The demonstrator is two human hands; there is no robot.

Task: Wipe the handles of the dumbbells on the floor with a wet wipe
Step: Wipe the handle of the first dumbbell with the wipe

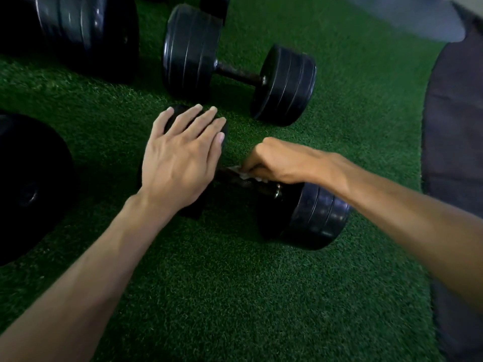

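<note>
- Dumbbell lay on the turf at the centre of the view, its bar running from 9 o'clock to 4 o'clock.
- Left hand rested flat on top of the 9 o'clock weight, fingers straight, slightly spread and pointing toward 1 o'clock. That weight was mostly hidden under the palm.
- Right hand was curled over the handle, knuckles up, pinching the wipe against the bar.
- Wipe showed only as a small white patch at the fingertips, at the 9 o'clock end of the right hand, touching the handle.
- Handle was dark, with a metal collar visible where it met the 4 o'clock weight. Its middle section was covered by the right hand.
- Right forearm crossed above the 4 o'clock weight, entering from 4 o'clock. Left forearm entered from 7 o'clock.
- Second dumbbell lay at 12 o'clock, apart from the first and roughly parallel to it, with its rusty bar fully exposed.
- Larger black weights sat at 10 o'clock and at 9 o'clock, both cut off by the frame edge.
- Dark mat bordered the turf along the 3 o'clock edge.
</note>
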